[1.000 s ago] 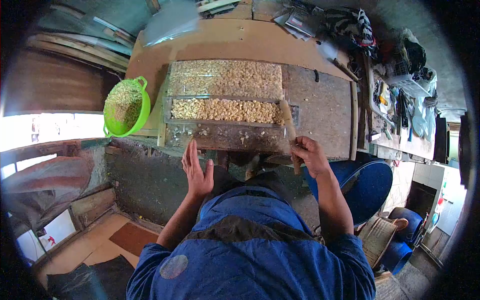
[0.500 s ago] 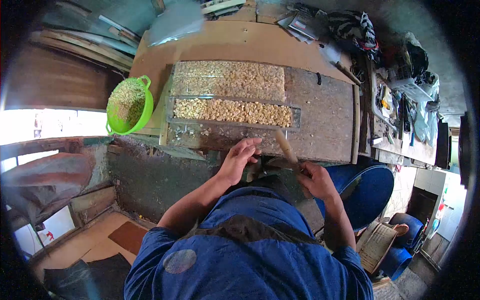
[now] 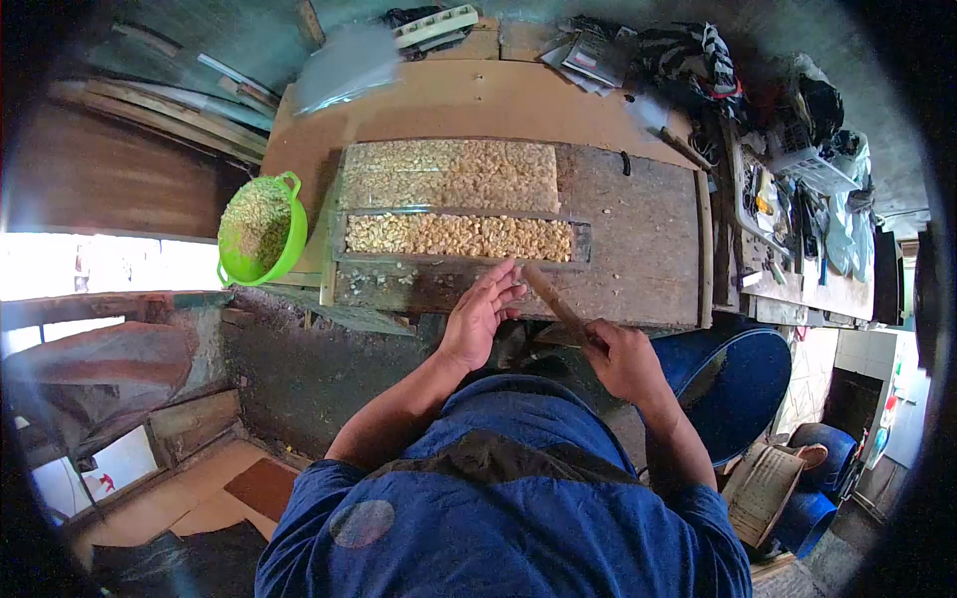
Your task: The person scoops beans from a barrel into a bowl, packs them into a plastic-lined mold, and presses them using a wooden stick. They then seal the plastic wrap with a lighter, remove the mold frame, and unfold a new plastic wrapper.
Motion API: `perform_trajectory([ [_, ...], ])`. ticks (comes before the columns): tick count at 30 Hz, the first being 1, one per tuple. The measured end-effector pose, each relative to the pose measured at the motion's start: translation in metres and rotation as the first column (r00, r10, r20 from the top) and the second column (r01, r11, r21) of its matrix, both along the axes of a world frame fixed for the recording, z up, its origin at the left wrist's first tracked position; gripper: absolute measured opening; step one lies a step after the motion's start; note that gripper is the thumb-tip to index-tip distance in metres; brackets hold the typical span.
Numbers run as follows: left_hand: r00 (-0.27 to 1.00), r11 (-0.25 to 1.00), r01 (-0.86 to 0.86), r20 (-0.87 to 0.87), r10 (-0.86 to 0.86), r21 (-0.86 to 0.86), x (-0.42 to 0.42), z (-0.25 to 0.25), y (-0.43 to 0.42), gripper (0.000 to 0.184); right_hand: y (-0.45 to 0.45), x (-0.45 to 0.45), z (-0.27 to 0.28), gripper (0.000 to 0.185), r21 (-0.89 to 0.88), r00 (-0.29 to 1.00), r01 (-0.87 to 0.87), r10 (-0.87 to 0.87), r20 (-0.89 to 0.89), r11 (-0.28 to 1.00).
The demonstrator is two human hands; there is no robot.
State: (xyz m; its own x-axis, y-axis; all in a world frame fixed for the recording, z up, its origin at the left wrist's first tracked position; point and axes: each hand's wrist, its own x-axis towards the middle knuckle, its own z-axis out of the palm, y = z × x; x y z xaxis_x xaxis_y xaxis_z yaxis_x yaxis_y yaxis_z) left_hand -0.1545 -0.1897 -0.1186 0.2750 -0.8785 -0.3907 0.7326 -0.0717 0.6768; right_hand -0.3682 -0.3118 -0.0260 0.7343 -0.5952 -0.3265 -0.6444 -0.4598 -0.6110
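My right hand (image 3: 628,361) is wrapped round the lower end of a flat wooden stick (image 3: 556,304). The stick points up and left, its tip beside the fingertips of my left hand (image 3: 477,325). That left hand is open, fingers extended and slightly curled, palm turned toward the stick. Just beyond both hands, a narrow strip of pale nut-like pieces (image 3: 449,237) fills a long shallow frame on the wooden board (image 3: 643,234). Behind it lies a wider slab of similar pieces (image 3: 449,171), apparently under clear plastic. Loose crumbs lie along the board's near edge.
A green colander (image 3: 296,234) partly filled with pale pieces stands left of the board. Clear plastic sheets (image 3: 344,70) lie at the back left of the table. Tools and bags crowd the side bench (image 3: 807,284) on the right, above a blue barrel (image 3: 733,384).
The stick's tip has swung left, closer to my left fingertips. My left hand has risen slightly toward the frame. The whole view has shifted a little.
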Motion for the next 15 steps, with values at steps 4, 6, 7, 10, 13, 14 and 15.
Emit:
perform_trajectory([
  [4, 1.0, 1.0, 0.021, 0.005, -0.021, -0.021, -0.001, 0.0, -0.001, 0.067, -0.002, -0.004, -0.009, 0.02, -0.104, 0.995, 0.094, -0.091, 0.04, 0.99],
  [6, 0.999, 0.999, 0.038, -0.001, -0.038, -0.02, -0.002, -0.001, 0.0, 0.068, -0.007, -0.007, -0.007, 0.02, -0.067, 0.981, 0.181, -0.175, 0.088, 0.981],
  [7, 0.998, 0.998, 0.056, -0.006, -0.056, -0.018, -0.003, -0.001, 0.001, 0.068, -0.01, -0.01, -0.006, 0.021, -0.025, 0.956, 0.265, -0.26, 0.134, 0.964],
  [10, 0.994, 0.993, 0.109, 0.014, -0.109, -0.033, -0.005, -0.005, 0.001, 0.062, -0.027, -0.03, -0.041, 0.019, 0.1, 0.89, 0.427, -0.437, 0.128, 0.899],
  [13, 0.983, 0.987, 0.159, 0.086, -0.159, 0.008, -0.009, -0.005, -0.002, 0.062, -0.038, -0.038, -0.056, 0.019, 0.254, 0.815, 0.558, -0.58, 0.013, 0.79],
  [14, 0.983, 0.987, 0.16, 0.086, -0.16, 0.01, -0.008, -0.005, -0.003, 0.062, -0.044, -0.049, -0.083, 0.02, 0.169, 0.817, 0.559, -0.574, 0.05, 0.812],
  [15, 0.958, 0.975, 0.209, 0.182, -0.22, 0.077, -0.007, -0.004, -0.005, 0.061, -0.045, -0.047, -0.086, 0.021, 0.083, 0.822, 0.558, -0.564, 0.085, 0.826],
])
